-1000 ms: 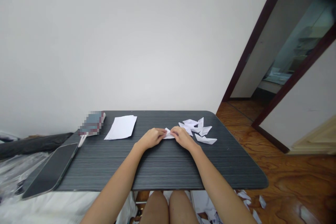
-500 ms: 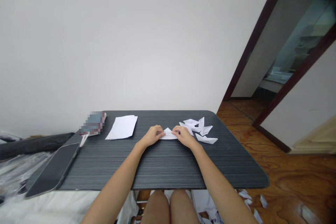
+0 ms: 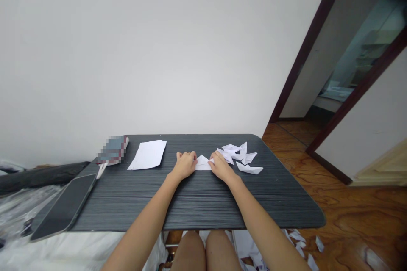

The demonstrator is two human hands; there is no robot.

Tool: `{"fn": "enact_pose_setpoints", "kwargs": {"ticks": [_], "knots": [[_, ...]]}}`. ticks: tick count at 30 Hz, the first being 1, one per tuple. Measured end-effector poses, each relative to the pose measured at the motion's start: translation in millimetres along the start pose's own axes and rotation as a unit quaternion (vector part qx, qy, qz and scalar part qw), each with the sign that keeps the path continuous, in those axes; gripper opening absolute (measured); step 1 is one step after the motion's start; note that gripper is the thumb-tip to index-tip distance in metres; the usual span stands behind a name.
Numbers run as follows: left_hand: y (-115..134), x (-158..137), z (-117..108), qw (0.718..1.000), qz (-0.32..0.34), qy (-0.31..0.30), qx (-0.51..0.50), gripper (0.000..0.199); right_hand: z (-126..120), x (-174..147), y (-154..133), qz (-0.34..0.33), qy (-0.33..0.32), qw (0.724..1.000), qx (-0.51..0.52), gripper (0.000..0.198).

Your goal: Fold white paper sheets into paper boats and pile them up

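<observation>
A white sheet of paper (image 3: 202,164), folded to a pointed top with a straight band along its lower edge, lies on the dark table. My left hand (image 3: 186,165) grips its left end with curled fingers, covering that corner. At the opposite end, my right hand (image 3: 220,165) pinches the paper between thumb and fingers. Just right of that hand sits a cluster of folded paper boats (image 3: 238,151), and one more paper boat (image 3: 249,168) lies a little nearer to me.
A stack of white paper (image 3: 148,154) rests left of my hands. Farther left are a pixelated packet (image 3: 112,149) and a black flat device (image 3: 65,205) by the table's (image 3: 203,211) left edge. Paper scraps (image 3: 297,237) litter the wooden floor. A white wall (image 3: 197,51) stands behind.
My left hand has turned over the paper's left end, its fingers now more curled. My right hand has shifted slightly left, and less of the paper's band shows between them.
</observation>
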State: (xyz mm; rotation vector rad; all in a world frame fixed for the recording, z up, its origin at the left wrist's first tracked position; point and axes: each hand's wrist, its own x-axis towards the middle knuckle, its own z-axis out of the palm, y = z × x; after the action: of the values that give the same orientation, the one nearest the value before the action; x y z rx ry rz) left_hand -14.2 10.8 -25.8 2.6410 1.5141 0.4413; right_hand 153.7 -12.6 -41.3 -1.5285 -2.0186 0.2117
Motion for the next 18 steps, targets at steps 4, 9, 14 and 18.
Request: {"fn": "enact_pose_setpoints", "kwargs": {"ticks": [4,9,14,18], "knots": [[9.4,-3.8,-0.5,0.999,0.01,0.016,0.042,0.017,-3.4,-6.4,-16.7,0.014,0.054,0.995,-0.08,0.019],[12.5,-3.9,1.2,0.999,0.043,-0.004,0.018,0.021,0.0,-13.0,-30.5,-0.112,-0.027,0.986,-0.117,0.034],[6.0,-7.0,-1.6,0.999,-0.033,0.017,0.026,0.02,0.3,-24.4,-32.6,-0.095,-0.036,0.986,-0.133,0.038],[1.0,-8.7,-0.8,0.997,-0.071,0.004,0.022,0.022,-8.6,-31.4,-26.7,-0.059,-0.022,0.988,-0.144,0.038]]}}
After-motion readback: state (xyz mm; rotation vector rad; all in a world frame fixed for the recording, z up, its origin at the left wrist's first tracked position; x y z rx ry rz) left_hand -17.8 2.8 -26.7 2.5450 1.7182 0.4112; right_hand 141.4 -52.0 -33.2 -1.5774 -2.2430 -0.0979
